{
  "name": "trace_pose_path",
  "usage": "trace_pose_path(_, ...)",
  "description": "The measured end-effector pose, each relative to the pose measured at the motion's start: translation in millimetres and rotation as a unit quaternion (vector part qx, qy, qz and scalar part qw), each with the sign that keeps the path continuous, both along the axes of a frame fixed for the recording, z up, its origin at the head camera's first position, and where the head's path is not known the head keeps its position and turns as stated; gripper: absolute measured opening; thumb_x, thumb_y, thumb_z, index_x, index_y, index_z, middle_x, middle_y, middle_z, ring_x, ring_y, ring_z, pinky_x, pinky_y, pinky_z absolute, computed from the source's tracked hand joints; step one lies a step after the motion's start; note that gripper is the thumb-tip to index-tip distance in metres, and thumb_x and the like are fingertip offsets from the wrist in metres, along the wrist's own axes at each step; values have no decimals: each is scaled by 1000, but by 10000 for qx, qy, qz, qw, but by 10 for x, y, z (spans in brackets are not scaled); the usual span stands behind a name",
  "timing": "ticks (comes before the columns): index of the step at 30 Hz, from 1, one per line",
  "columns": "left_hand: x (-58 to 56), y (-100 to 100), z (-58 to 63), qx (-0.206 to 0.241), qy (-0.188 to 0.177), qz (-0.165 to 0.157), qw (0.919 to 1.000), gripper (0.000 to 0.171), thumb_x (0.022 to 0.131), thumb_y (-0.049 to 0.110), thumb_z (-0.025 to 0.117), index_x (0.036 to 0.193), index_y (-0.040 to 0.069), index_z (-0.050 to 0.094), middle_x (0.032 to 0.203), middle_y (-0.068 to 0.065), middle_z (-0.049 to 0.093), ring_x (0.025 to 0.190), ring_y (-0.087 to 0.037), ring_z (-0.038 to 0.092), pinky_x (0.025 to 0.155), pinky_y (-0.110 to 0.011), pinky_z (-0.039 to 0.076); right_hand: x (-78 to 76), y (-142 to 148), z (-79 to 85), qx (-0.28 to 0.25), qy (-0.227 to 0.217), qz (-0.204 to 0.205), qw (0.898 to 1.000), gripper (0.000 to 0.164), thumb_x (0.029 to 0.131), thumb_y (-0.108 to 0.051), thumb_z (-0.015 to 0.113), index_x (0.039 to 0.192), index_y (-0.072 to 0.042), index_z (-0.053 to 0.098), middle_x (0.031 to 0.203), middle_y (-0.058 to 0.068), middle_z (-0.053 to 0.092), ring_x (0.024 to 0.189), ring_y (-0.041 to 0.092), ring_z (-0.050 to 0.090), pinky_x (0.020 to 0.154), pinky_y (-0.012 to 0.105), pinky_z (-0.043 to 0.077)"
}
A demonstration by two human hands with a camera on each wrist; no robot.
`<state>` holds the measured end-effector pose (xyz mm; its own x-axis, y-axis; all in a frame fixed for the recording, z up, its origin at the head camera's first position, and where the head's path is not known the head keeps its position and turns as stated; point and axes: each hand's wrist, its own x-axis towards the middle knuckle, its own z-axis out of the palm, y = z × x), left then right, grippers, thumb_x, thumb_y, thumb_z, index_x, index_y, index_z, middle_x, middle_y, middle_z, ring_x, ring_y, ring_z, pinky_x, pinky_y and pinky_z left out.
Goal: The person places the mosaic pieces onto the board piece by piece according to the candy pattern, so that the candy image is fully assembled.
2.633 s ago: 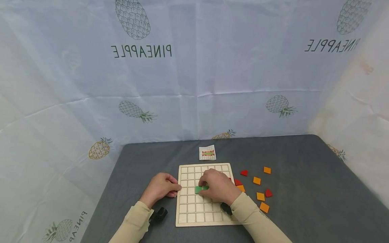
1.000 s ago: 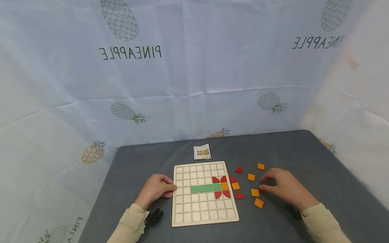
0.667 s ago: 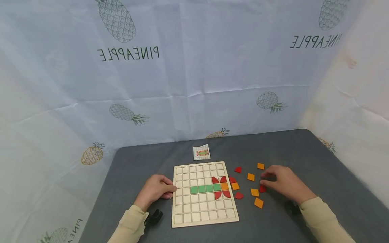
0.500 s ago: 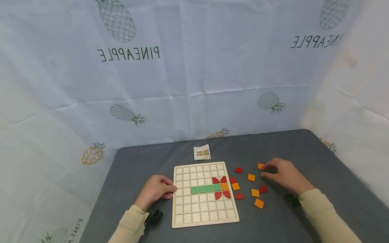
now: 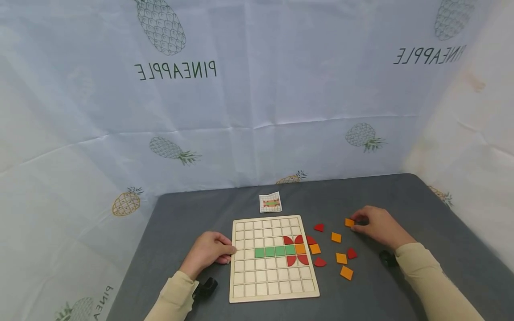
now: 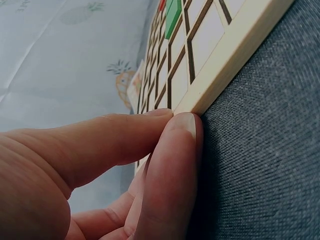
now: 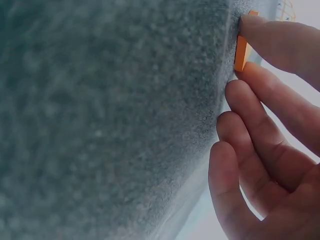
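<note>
My left hand (image 5: 209, 250) pinches the left edge of a pale wooden grid board (image 5: 250, 290) between thumb and finger; in the left wrist view the fingertips meet at the board's rim (image 6: 215, 82). On the grid lie a row of green square tiles (image 5: 270, 252), an orange square at its right end, and red quarter-round pieces (image 5: 298, 239) above and below it. Right of the board, my right hand (image 5: 377, 224) has thumb and index finger on opposite edges of an orange square tile (image 5: 349, 222). The right wrist view shows this tile (image 7: 241, 52) at the grey cloth, other fingers curled below.
Between board and right hand lie loose orange squares (image 5: 346, 273) and red pieces (image 5: 351, 253), some right beside the board's edge. A small printed pattern card (image 5: 271, 203) lies behind the board. White pineapple-print curtains (image 5: 249, 151) rise behind the grey table (image 5: 401, 196).
My right hand has gone from the board to the loose pieces, passed a red one, and moved up to the far orange tile, now pinched. The left hand stays on the board's edge.
</note>
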<state>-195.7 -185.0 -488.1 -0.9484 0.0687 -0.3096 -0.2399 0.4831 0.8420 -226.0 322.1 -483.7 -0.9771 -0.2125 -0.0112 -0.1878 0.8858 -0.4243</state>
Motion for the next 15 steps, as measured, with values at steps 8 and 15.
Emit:
trace_pose_path(8,9,4,4,3,-75,25,10000,26,86,12,90,103,-1,75,81,-10,78,68,-15,75,66,-34,68,-30,-146,-14,-242,-44,-136,9996,23,94,-27,85,110,-11,82,106,5,76,96,24,70,88,55,63)
trace_pose_path(15,-3,18,-9,-5,-56,28,10000,26,87,12,90,103,-1,75,81,-9,78,68,-15,76,66,-33,68,-74,-653,39,-571,-194,-142,9981,21,96,-27,84,113,-14,81,111,4,75,98,21,69,91,50,65)
